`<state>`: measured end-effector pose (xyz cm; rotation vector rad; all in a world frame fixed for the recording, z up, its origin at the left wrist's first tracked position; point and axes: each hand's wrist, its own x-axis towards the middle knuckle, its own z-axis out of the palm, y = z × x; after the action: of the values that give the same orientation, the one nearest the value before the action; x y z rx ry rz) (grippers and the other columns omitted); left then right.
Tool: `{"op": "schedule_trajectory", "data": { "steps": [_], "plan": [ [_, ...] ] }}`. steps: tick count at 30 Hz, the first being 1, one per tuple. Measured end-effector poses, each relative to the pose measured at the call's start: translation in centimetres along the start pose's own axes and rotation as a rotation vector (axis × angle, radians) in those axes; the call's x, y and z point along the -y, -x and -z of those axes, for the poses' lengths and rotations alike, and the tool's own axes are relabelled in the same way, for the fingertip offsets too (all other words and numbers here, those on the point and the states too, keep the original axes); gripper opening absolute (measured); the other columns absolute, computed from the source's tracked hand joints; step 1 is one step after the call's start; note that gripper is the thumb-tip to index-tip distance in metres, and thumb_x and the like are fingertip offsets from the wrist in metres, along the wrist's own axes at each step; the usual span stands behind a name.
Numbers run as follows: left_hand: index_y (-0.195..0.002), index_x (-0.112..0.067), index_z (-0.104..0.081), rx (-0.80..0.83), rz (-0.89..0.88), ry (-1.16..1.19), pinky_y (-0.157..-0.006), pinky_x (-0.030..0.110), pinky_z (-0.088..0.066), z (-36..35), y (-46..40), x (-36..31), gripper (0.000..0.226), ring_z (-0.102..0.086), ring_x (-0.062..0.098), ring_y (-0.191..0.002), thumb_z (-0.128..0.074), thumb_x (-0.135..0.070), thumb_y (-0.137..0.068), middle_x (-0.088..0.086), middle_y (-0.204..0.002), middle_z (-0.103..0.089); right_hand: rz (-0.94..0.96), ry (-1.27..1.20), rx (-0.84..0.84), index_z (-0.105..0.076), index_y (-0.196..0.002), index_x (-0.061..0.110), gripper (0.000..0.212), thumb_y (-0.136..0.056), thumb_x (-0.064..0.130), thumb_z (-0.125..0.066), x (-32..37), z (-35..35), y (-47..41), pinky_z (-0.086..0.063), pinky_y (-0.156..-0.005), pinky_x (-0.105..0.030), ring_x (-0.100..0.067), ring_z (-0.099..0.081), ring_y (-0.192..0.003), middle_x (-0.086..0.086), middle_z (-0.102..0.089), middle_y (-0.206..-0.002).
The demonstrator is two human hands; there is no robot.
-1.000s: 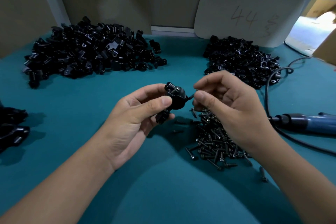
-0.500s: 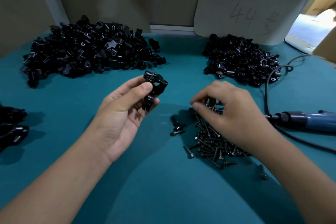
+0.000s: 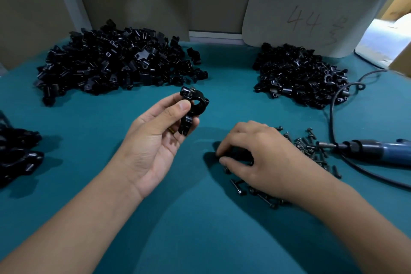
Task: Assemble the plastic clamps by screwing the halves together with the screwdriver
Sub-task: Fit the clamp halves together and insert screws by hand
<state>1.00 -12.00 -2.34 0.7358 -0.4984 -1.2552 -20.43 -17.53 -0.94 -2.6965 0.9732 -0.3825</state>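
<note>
So my right hand (image 3: 260, 158) had dropped away from the clamp (image 3: 193, 108) onto the screw pile (image 3: 311, 151), fingers curled down, though I couldn't tell if they'd pinched one. Left hand (image 3: 155, 140) kept the clamp gripped up to its left, so probably screw number two next.

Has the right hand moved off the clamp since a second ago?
Yes. The right hand has dropped away from the clamp in the left hand, down onto the screw pile beside the screwdriver.

Glossy black plastic clamp (image 3: 194, 107), matt teal cloth table (image 3: 200, 218), dark metal screws (image 3: 311, 147)
</note>
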Motion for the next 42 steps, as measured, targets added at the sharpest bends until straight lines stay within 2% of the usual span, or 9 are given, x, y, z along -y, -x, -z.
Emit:
{"op": "schedule_trajectory", "data": {
  "steps": [4,10,13,18,25,31,36,39,42],
  "plan": [
    [-0.108,-0.009,-0.08,0.005,0.008,0.009,-0.081,0.026,-0.061,0.0,0.0,0.0,0.027,-0.075,0.02,-0.103,-0.08,-0.009,-0.081,0.015,-0.12,-0.078,-0.029,-0.064,0.016,-0.07,-0.102,0.036,0.008,-0.096,0.034,-0.075,0.0,0.3,-0.1,-0.042,-0.088,-0.012,-0.001,-0.054,-0.1,0.02,-0.063,-0.098],
    [-0.109,-0.008,-0.08,-0.003,0.022,0.019,-0.082,0.025,-0.061,0.0,0.1,-0.1,0.028,-0.075,0.021,-0.105,-0.08,-0.009,-0.081,0.016,-0.122,-0.077,-0.077,-0.132,-0.018,-0.06,-0.11,0.034,0.026,-0.092,0.028,-0.079,-0.2,0.6,0.2,-0.049,-0.08,-0.016,-0.001,-0.06,-0.091,0.021,-0.062,-0.101],
    [-0.112,-0.007,-0.079,0.005,0.032,0.02,-0.083,0.025,-0.061,0.0,0.1,0.0,0.031,-0.075,0.021,-0.107,-0.08,-0.009,-0.08,0.016,-0.123,-0.077,-0.09,-0.051,-0.04,-0.065,-0.113,0.031,0.022,-0.095,0.031,-0.077,-0.5,0.3,-0.1,-0.048,-0.088,-0.021,-0.003,-0.056,-0.093,0.018,-0.059,-0.107],
    [-0.116,-0.005,-0.077,0.031,0.045,0.021,-0.084,0.026,-0.061,-0.2,0.3,-0.1,0.035,-0.075,0.022,-0.109,-0.078,-0.009,-0.081,0.016,-0.125,-0.076,-0.158,0.123,-0.1,-0.074,-0.104,0.036,0.017,-0.094,0.049,-0.076,-1.1,0.1,-0.1,-0.03,-0.093,-0.034,-0.011,-0.04,-0.103,0.021,-0.056,-0.108],
    [-0.115,-0.005,-0.079,0.048,0.055,0.016,-0.085,0.025,-0.061,-0.2,0.4,-0.2,0.032,-0.075,0.022,-0.109,-0.076,-0.009,-0.083,0.016,-0.126,-0.076,-0.244,0.179,-0.121,-0.072,-0.121,0.034,0.024,-0.099,0.042,-0.072,-1.5,0.0,-0.1,-0.032,-0.094,-0.034,-0.017,-0.045,-0.109,0.011,-0.056,-0.112],
    [-0.107,-0.008,-0.084,0.055,0.052,0.016,-0.086,0.027,-0.061,-0.2,0.3,-0.2,0.025,-0.075,0.023,-0.11,-0.077,-0.009,-0.083,0.017,-0.126,-0.076,-0.22,0.222,-0.126,-0.074,-0.113,0.034,0.015,-0.103,0.04,-0.066,-1.2,0.4,-0.2,-0.037,-0.097,-0.039,-0.016,-0.053,-0.106,0.012,-0.062,-0.108],
    [-0.106,-0.009,-0.085,0.051,0.056,0.012,-0.087,0.027,-0.061,-0.2,0.4,-0.3,0.025,-0.075,0.022,-0.11,-0.077,-0.01,-0.083,0.017,-0.126,-0.076,-0.176,0.288,-0.102,-0.072,-0.116,0.035,0.022,-0.1,0.049,-0.067,-1.2,0.7,0.4,-0.037,-0.1,-0.039,-0.016,-0.047,-0.112,0.015,-0.056,-0.118],
    [-0.106,-0.008,-0.084,0.054,0.062,0.008,-0.086,0.026,-0.061,-0.3,0.5,-0.3,0.025,-0.076,0.022,-0.109,-0.077,-0.009,-0.083,0.017,-0.125,-0.076,-0.145,0.319,-0.091,-0.069,-0.115,0.033,0.018,-0.102,0.044,-0.064,-1.4,0.6,0.3,-0.037,-0.101,-0.038,-0.015,-0.045,-0.114,0.015,-0.052,-0.12],
    [-0.105,-0.009,-0.085,0.057,0.073,-0.009,-0.085,0.026,-0.061,-0.4,0.5,-0.3,0.024,-0.077,0.021,-0.107,-0.077,-0.009,-0.083,0.016,-0.124,-0.077,-0.113,0.093,-0.188,-0.066,-0.112,0.031,0.01,-0.107,0.034,-0.059,-1.5,0.5,0.0,-0.043,-0.096,-0.033,-0.009,-0.051,-0.108,0.017,-0.058,-0.111]
  ]
}}
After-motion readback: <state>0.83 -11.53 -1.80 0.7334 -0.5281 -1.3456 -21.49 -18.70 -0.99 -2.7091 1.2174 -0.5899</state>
